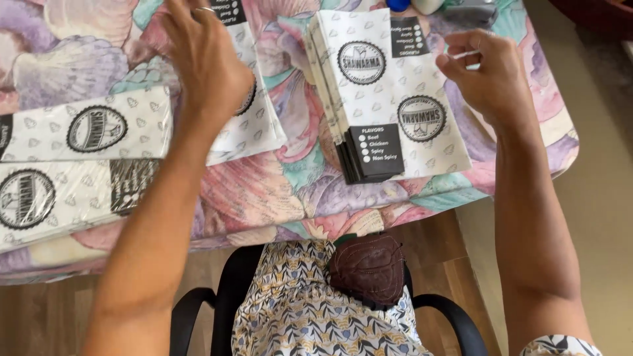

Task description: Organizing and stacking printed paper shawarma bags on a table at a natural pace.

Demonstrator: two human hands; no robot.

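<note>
My left hand [206,62] hovers with fingers spread over a flat white paper sleeve [254,112] printed with black round marks; I cannot tell whether it touches the paper. My right hand [488,76] is curled at the right edge of a stack of the same white sleeves [382,99], pinching a thin white strip [465,55] between thumb and fingers. Both lie on a table under a pastel floral cloth [264,191].
More white sleeves [86,128] and a plastic-wrapped bundle of them [59,198] lie at the left. Blue and grey items [455,6] sit at the far table edge. Below the table are a black chair arm [224,290], my patterned lap and a brown stitched pouch [368,267].
</note>
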